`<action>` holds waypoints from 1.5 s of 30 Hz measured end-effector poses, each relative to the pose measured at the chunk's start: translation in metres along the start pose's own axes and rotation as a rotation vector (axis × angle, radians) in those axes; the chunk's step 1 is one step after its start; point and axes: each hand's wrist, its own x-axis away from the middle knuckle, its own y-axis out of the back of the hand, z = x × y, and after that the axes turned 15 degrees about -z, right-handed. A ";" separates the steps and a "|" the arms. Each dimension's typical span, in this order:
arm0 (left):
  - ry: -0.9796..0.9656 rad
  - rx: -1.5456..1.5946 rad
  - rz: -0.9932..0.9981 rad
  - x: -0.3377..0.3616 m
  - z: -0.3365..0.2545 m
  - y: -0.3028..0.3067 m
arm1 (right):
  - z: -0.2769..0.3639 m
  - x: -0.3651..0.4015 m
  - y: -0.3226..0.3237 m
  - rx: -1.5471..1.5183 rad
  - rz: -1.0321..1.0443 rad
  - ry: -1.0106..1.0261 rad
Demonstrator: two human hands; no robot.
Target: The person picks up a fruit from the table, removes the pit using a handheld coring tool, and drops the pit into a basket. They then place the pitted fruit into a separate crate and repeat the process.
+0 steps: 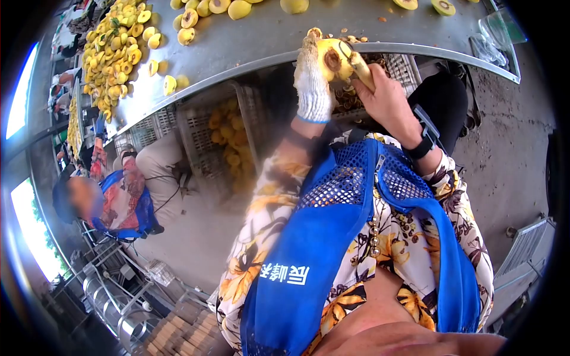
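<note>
My left hand (311,83), in a dirty white knit glove, is closed around a yellow fruit half (337,58) with a brown hollow in its cut face. My right hand (386,98) is bare and grips the pale handle of a small tool (361,71). The tool's curved end lies against the fruit's right side. Both hands are just over the front edge of the metal table (249,50). Below them is a crate (409,68) with brown pits and scraps.
Many halved yellow fruits (119,53) are heaped at the table's left. More fruit halves lie along its far side. A clear plastic cup (502,29) lies at the right corner. A crate of yellow fruit (234,142) stands under the table. A co-worker (127,199) sits at the left.
</note>
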 end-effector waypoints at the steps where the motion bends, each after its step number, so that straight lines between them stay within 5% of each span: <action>1: -0.040 -0.028 -0.017 0.002 -0.004 -0.003 | 0.001 0.002 0.001 0.020 0.030 -0.012; 3: -0.117 -0.085 -0.055 0.007 -0.013 -0.008 | 0.000 0.004 -0.001 -0.030 0.039 0.020; 8: -0.654 -0.803 0.053 0.006 -0.019 -0.005 | 0.005 0.008 -0.003 -0.041 0.074 0.020; 15: -1.160 -0.921 0.169 -0.013 0.005 0.014 | 0.015 0.010 -0.008 -0.034 0.048 -0.005; 19: -1.126 -0.907 0.036 -0.016 0.012 0.015 | 0.017 0.011 -0.008 -0.044 0.071 -0.004; 21: -0.867 -0.824 0.053 -0.017 0.009 0.018 | 0.021 0.010 -0.006 -0.039 0.114 0.009; 23: -0.386 -0.597 0.160 -0.018 0.002 0.024 | 0.020 0.007 -0.004 0.005 0.171 -0.012; 25: 0.072 -0.111 0.056 -0.019 0.004 0.020 | 0.017 0.008 -0.004 0.011 0.182 -0.025; 27: 0.221 0.052 -0.025 -0.013 0.001 0.011 | 0.011 0.010 -0.010 -0.025 0.146 -0.025; 30: -0.361 -0.343 0.093 -0.008 0.019 0.016 | 0.010 0.015 -0.013 -0.079 0.077 -0.030; 34: -0.687 -0.618 0.118 -0.013 0.027 0.018 | 0.007 0.014 -0.014 -0.053 0.062 -0.038; 36: -0.746 -0.717 0.100 -0.014 0.031 0.019 | 0.003 0.015 -0.015 -0.048 0.066 -0.030; 40: -0.441 -0.545 0.136 -0.015 0.017 0.021 | 0.006 0.015 -0.012 -0.023 0.141 -0.027; 43: -0.537 -0.615 0.354 -0.032 -0.001 0.030 | 0.005 0.016 -0.012 -0.024 0.205 -0.032; 45: -0.375 -0.572 0.424 -0.031 -0.018 0.025 | 0.006 0.015 -0.010 -0.027 0.253 -0.078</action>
